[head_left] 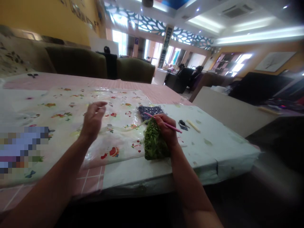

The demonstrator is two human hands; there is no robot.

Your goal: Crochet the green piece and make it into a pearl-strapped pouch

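Observation:
My right hand (167,126) grips a pink crochet hook (174,128), which slants across the top of a green crocheted piece (152,144). The same hand steadies this piece near the table's front edge. A pale green strand of yarn (123,128) runs left from the work towards my left hand (93,119). That hand is raised over the table, fingers curled together and pointing right, apparently with the strand in it; the grip itself is partly hidden. Just behind the green piece lies a dark purple crocheted piece (152,110).
Small black scissors (183,124) and a cream-coloured stick (193,125) lie to the right. A blurred-out bluish object (21,147) sits at the left. Patterned plastic sheeting (123,152) covers the table. Dark chairs (78,63) stand behind it, and a white partition (220,107) at the right.

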